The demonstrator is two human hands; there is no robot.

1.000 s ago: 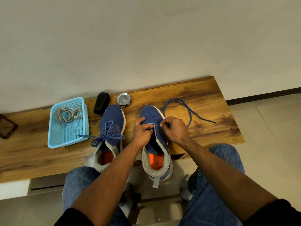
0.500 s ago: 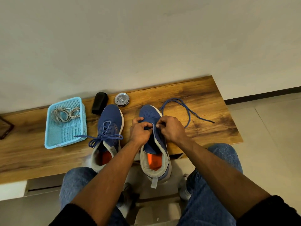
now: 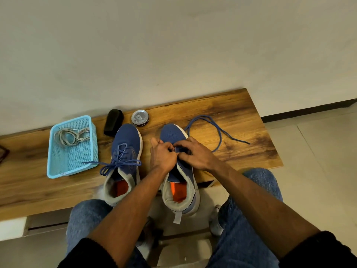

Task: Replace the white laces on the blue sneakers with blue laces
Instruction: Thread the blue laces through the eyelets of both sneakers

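A: Since a second ago our two hands have drawn closer together over the right sneaker; the left hand and the right hand now almost touch above its lowest eyelets, and everything else on the worktop stays where it was.

B: So we are threading the blue lace into that second shoe?

A: We judge so. The left sneaker already wears its blue lace, tied in a bow, near the front edge. The white laces lie coiled in the light blue basket toward the left end.

B: And our fingers?

A: Both sets are curled. The right ones seem to pinch the lace end by the eyelet; whether the left ones grip the lace or the shoe's upper, we cannot tell.

B: The next move?

A: Feeding the stiff tip through a small hole in soft knit mesh, while the tongue is held flat. The lace is a thin limp cord, looping loosely toward the right back corner, so it will drag freely.

B: Other things?

A: A round metal tin and a dark, rounded brush-like block sit along the back edge.
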